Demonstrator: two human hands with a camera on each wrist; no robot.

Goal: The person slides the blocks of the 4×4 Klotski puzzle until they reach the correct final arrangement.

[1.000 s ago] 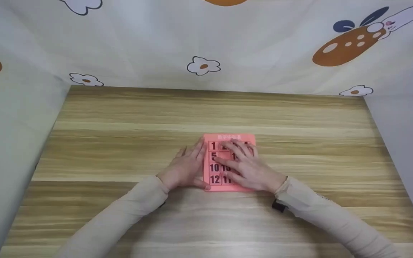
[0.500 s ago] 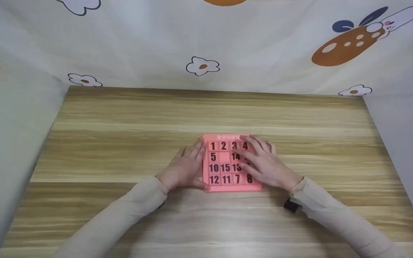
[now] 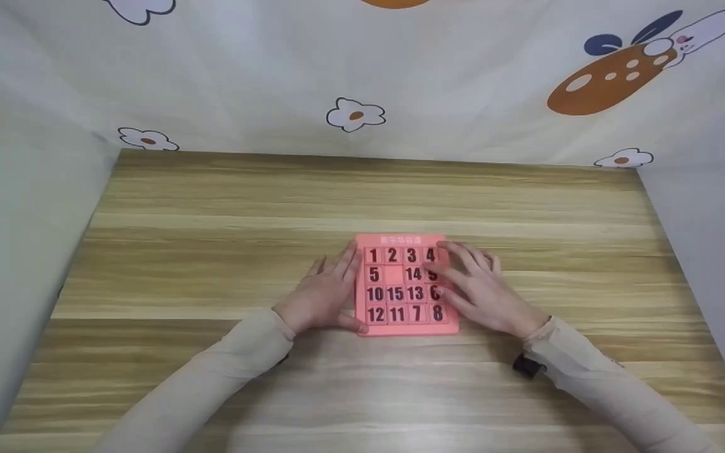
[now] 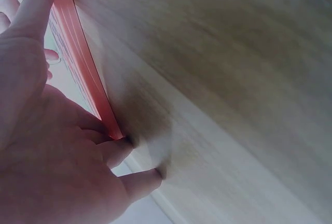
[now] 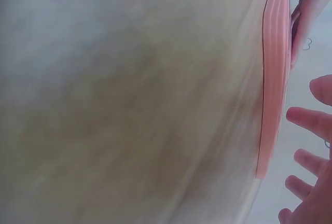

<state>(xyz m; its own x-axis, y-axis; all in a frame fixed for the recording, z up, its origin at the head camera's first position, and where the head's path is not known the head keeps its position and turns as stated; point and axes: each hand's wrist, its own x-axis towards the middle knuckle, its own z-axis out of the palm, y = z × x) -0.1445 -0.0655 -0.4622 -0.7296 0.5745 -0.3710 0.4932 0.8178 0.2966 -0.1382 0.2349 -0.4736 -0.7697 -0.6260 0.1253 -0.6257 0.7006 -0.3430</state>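
Note:
A pink number sliding puzzle [image 3: 408,331] lies flat on the table, its bare slot in the second row between tiles 5 and 14. My left hand [image 3: 320,301] rests along the puzzle's left side, fairly straight fingers at the edge and thumb at the near left corner. In the left wrist view, that thumb [image 4: 39,9] touches the pink side while the little finger [image 4: 142,183] reaches the tabletop. My right hand [image 3: 485,296] hovers at the puzzle's right side, fingers spread over the right column and partly covering tiles 9 and 6. The right wrist view shows its fingertips apart from the puzzle.
The wood-grain table [image 3: 224,201] extends around the puzzle. A pale cloth wall [image 3: 243,75] with flowers and a carrot print rises behind it, with plain side panels left and right. A dark band [image 3: 528,366] sits at the right wrist.
My right hand has drawn back to the right, uncovering most of the tiles. The left hand stays at the left edge, and the bare slot keeps its place.

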